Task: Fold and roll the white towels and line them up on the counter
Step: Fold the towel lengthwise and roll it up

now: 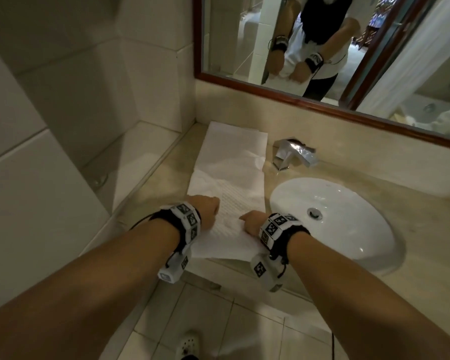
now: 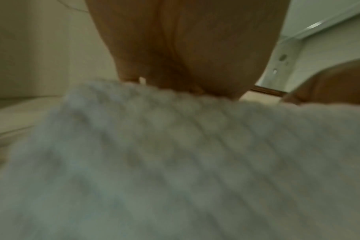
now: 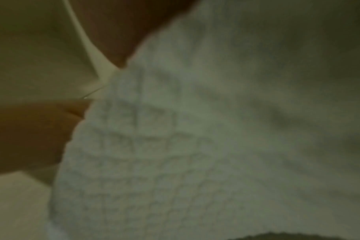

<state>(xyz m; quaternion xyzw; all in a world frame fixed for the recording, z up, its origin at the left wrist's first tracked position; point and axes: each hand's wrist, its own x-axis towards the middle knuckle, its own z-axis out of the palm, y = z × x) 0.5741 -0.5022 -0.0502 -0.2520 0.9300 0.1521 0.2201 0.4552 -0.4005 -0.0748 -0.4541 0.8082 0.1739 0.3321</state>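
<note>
A long white towel (image 1: 231, 162), folded into a narrow strip, lies on the beige counter (image 1: 421, 224) left of the sink and reaches back to the wall. Its near end hangs slightly over the counter's front edge. My left hand (image 1: 209, 207) grips the near end on its left side with curled fingers. My right hand (image 1: 250, 222) grips the same end on its right side. The left wrist view shows the waffle-textured towel (image 2: 175, 162) under my left hand (image 2: 185, 53). In the right wrist view the towel (image 3: 195, 146) fills the picture, and my right hand's fingers are hidden.
A white oval sink (image 1: 283, 193) sits right of the towel, with a chrome faucet (image 1: 294, 153) behind it. A wood-framed mirror (image 1: 309, 103) hangs above the counter. A tiled wall (image 1: 63, 126) and a ledge close the left side. Tiled floor (image 1: 244, 328) lies below.
</note>
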